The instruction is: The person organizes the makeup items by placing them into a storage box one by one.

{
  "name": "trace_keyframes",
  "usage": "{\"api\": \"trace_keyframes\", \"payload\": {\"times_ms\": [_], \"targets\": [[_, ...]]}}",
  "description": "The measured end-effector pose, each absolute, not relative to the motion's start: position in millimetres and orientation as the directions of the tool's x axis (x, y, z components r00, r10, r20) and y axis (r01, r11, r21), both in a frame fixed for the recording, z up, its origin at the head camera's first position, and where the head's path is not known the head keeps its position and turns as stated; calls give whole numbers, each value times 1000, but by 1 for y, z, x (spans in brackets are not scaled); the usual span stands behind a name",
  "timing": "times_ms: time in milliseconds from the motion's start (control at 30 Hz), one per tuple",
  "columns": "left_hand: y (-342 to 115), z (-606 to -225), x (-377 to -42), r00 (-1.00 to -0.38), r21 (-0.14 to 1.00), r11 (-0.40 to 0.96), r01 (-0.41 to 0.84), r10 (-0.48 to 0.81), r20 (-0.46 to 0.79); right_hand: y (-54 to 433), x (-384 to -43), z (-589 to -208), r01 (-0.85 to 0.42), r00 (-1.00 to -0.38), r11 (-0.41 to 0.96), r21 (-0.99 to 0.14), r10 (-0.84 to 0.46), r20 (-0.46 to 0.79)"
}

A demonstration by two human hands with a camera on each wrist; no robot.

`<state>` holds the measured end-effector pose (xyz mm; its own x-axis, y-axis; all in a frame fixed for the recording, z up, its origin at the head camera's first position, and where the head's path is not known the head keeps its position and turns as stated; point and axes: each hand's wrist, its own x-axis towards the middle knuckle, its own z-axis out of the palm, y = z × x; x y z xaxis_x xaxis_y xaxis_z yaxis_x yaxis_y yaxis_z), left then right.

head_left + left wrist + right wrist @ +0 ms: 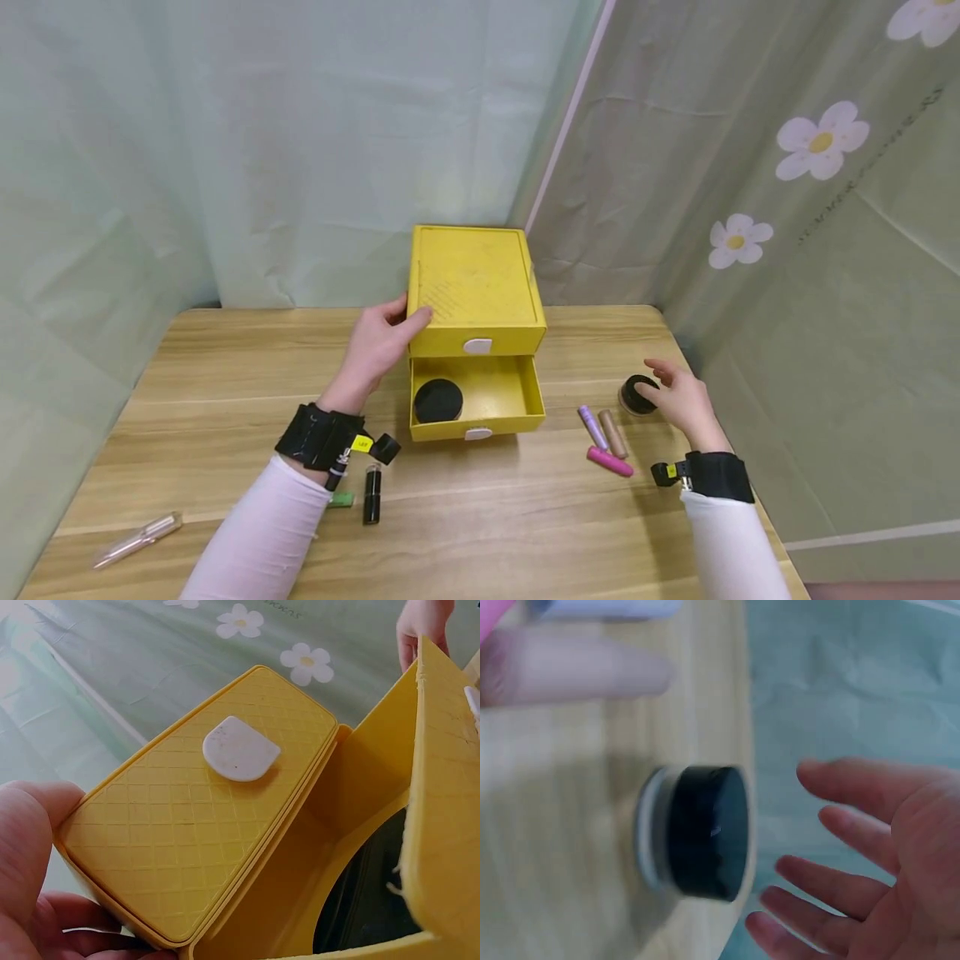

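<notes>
A small yellow drawer box [480,279] stands on the table with its lower drawer [517,392] pulled out. My left hand [378,342] grips the box's left side, thumb over the top edge and fingers along the side wall. A round black-lidded container [438,402] lies in the drawer's left part. To the right, my right hand [681,402] hovers at a small jar with a black lid [638,395]. In the right wrist view, its spread fingers [832,885] are apart from the jar [709,832].
Left of the jar lie a purple tube [592,427], a brown tube [612,434] and a pink tube [610,462]. Near my left forearm are a black lipstick tube [372,494] and a green item [341,500]. A clear tube [138,540] lies far left. Curtains [360,150] hang behind.
</notes>
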<state>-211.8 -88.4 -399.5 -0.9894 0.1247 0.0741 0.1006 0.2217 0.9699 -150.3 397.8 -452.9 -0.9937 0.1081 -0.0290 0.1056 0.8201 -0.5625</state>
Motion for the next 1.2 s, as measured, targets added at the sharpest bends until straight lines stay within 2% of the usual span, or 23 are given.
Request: {"api": "trace_keyframes", "payload": {"times_ms": [200, 600, 1200], "targets": [[-89, -399, -212, -989, 972, 214, 98, 129, 71, 407, -150, -474, 13, -1000, 889, -457, 1, -26], [-89, -401, -213, -989, 973, 207, 99, 127, 73, 407, -155, -490, -54, -998, 900, -433, -55, 12], [-89, -401, -212, -988, 973, 202, 109, 127, 85, 404, -160, -499, 72, -997, 912, -403, 70, -19]]}}
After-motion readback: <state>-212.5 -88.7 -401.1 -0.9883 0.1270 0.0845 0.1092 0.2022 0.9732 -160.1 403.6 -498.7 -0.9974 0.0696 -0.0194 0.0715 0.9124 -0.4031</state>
